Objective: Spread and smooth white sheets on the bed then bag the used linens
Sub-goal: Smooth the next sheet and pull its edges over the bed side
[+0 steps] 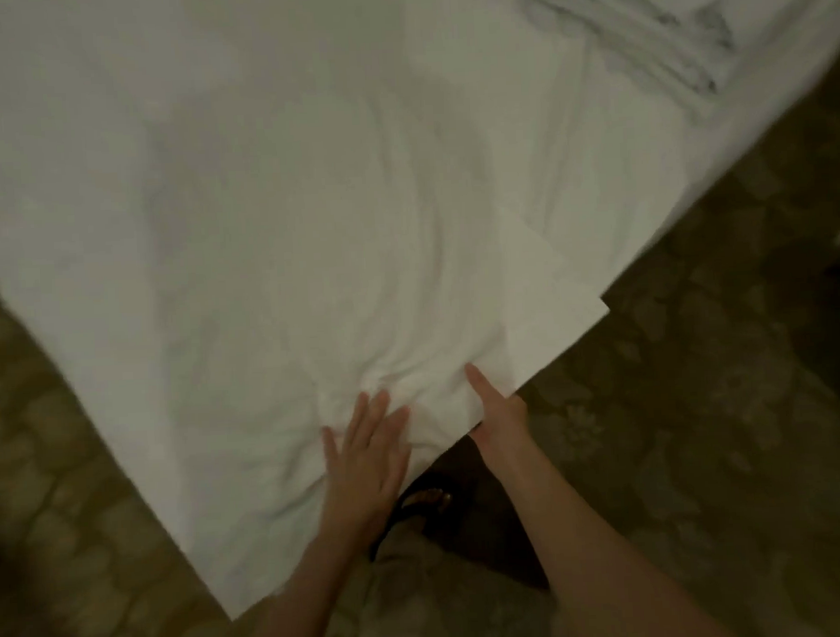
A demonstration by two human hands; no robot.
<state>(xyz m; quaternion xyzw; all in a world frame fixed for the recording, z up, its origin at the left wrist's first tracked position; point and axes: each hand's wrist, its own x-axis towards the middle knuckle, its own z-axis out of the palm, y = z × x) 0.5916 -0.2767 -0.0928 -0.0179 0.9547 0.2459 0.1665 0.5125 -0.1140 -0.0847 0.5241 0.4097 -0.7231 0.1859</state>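
at the near corner of the bed (782,61), pressing and pinching at once. left hand (366,458) flat on the white sheet (259,205), fingers straight and a little spread, holding nothing, only bearing down on the cloth just beside a knot of bunched creases. right hand (502,418) at the sheet's hanging edge, thumb laid on top of the fabric, the other fingers tucked beneath and out of sight; looks like a pinch on the hem, though how tight cannot be told.

sheet already thrown over the mattress and covering all of the bed within view, draping past both near edges toward the patterned carpet (702,426). spread: seemingly done, at least on this side. smoothing: under way and far from finished, judging by long wrinkles fanning up from the corner toward the middle and a stiff flap (552,312) jutting out at the right edge. greyish striped bundle (637,44) at the far right of the bed, too blurred to name. no bag and no clearly used linen anywhere in view, so the bagging step appears untouched. sandalled foot (428,501) planted on the carpet between the arms.
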